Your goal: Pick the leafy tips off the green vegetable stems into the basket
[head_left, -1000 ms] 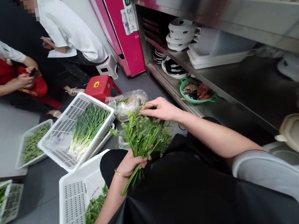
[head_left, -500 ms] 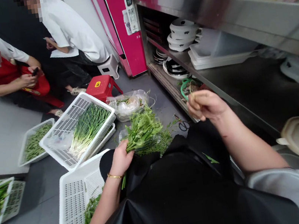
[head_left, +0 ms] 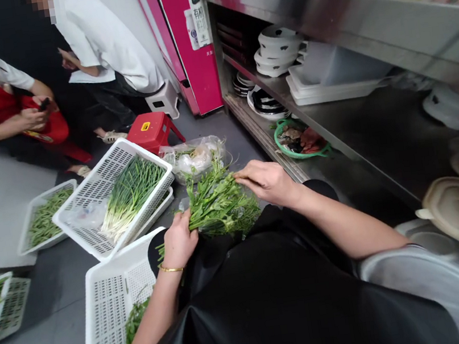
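My left hand, with a gold bracelet at its wrist, is wrapped round the stems of a bunch of leafy greens above my lap. The leaves point up and to the right. At their right-hand tips my right hand is closed in a pinch on the greens; the exact bit between its fingertips is too small to make out. Behind and below the bunch, more thin green sprigs lie over clear plastic. Under my left forearm stands a white perforated basket with some loose greens inside.
Another white basket holds scallions. Green beans sit in a basket at left. A plastic bag, red stool and green colander are ahead. Steel shelving runs along my right. Two people sit at upper left.
My right hand has come left and down from beside the shelf to the tips of the greens. My left hand still holds the bunch, now tilted more to the right.
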### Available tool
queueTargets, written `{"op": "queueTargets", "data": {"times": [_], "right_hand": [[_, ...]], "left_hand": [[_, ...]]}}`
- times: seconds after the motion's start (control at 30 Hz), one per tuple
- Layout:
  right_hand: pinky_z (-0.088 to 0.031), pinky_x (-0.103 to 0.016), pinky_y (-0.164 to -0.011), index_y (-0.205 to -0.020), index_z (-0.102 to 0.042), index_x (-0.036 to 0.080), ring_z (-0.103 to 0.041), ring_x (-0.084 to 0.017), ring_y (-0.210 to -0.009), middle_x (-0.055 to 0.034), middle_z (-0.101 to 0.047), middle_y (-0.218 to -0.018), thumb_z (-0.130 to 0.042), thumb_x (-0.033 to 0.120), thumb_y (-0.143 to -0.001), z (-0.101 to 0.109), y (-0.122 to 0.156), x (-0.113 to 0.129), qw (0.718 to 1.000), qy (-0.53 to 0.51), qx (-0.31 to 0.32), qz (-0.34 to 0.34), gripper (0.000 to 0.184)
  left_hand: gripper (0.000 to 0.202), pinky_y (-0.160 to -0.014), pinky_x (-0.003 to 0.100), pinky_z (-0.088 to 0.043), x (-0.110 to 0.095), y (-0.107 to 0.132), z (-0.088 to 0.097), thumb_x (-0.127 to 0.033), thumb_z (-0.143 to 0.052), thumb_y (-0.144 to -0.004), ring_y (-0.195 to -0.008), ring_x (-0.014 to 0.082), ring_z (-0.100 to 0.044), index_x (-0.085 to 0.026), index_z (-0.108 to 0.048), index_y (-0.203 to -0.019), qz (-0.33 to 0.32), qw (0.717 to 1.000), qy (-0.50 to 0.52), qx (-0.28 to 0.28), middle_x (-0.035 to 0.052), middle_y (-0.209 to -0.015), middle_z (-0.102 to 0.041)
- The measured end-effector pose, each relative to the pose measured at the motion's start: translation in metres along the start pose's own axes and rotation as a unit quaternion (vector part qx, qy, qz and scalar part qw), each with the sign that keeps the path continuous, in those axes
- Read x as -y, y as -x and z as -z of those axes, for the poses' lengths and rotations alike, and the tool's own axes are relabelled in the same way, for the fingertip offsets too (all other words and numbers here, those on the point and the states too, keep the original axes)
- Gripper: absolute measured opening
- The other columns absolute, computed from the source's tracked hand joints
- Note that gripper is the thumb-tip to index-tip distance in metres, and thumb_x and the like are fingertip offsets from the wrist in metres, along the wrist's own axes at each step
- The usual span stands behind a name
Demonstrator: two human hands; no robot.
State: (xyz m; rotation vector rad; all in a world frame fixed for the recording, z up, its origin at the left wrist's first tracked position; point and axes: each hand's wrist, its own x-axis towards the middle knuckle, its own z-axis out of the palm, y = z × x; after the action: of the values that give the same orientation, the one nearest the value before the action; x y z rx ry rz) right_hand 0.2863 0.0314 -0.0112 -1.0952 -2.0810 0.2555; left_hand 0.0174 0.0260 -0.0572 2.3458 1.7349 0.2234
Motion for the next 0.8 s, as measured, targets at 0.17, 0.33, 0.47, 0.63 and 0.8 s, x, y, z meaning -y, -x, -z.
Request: {"op": "queueTargets", "data": {"times": [0.17, 0.33, 0.47, 0.63, 0.8], "right_hand": [[-0.049, -0.029, -0.067, -0.081, -0.062, 0.017, -0.058, -0.015, -0.068, -0.0067, -0.062, -0.075, -0.049, 0.036, -0.086, 0.023, -0.005, -0.02, 0.982, -0.042, -0.114, -0.147, 0.024], [-0.032, -0.021, -0.035, -0.079, -0.053, 0.02, -0.035, -0.007, -0.035, 0.0068, -0.037, -0.049, -0.051, 0.048, -0.082, 0.061, 0.008, -0.031, 0.899, -0.316, -0.099, -0.288, 0.028], [-0.039, -0.024, -0.042, -0.078, -0.057, 0.018, -0.045, -0.01, -0.041, 0.0027, -0.045, -0.05, -0.046, 0.055, -0.082, 0.039, 0.031, -0.047, 0.939, -0.172, 0.136, -0.264, 0.038], [-0.048, -0.031, -0.067, -0.082, -0.064, 0.016, -0.06, -0.018, -0.072, -0.0093, -0.063, -0.08, -0.053, 0.042, -0.081, 0.024, 0.016, -0.02, 0.973, -0.045, 0.155, -0.168, 0.027], [-0.048, -0.028, -0.067, -0.107, -0.06, 0.018, -0.058, -0.014, -0.071, -0.0065, -0.062, -0.094, -0.059, 0.043, -0.079, 0.03, -0.044, 0.041, 0.98, -0.169, -0.045, -0.094, 0.038]], "left_hand": [[0.026, -0.082, 0.034, -0.045, 0.014, -0.001, -0.008, -0.013, -0.047, -0.07, -0.092, 0.0246, -0.058, -0.015, -0.06, -0.093, -0.033, 0.99, 0.138, 0.001, 0.0092, -0.094, -0.063], [0.006, -0.057, 0.027, -0.041, 0.019, -0.002, -0.002, -0.013, -0.055, -0.065, -0.054, 0.0154, -0.051, -0.016, -0.059, -0.063, 0.042, 0.923, 0.38, 0.034, -0.0001, -0.053, -0.055], [0.024, -0.046, 0.023, -0.033, 0.012, 0.003, 0.013, -0.017, -0.062, -0.065, -0.045, 0.0094, -0.044, -0.01, -0.067, -0.087, 0.085, 0.776, 0.613, 0.121, 0.0021, -0.058, -0.059], [0.052, -0.043, 0.021, -0.028, 0.009, 0.01, 0.021, -0.016, -0.069, -0.063, -0.044, 0.0066, -0.045, -0.009, -0.061, -0.113, 0.1, 0.691, 0.699, 0.153, 0.0078, -0.072, -0.064], [0.048, -0.043, 0.021, -0.03, -0.001, 0.012, 0.013, -0.012, -0.068, -0.063, -0.045, 0.0074, -0.047, -0.009, -0.063, -0.11, 0.096, 0.672, 0.709, 0.194, 0.0085, -0.072, -0.065]]}}
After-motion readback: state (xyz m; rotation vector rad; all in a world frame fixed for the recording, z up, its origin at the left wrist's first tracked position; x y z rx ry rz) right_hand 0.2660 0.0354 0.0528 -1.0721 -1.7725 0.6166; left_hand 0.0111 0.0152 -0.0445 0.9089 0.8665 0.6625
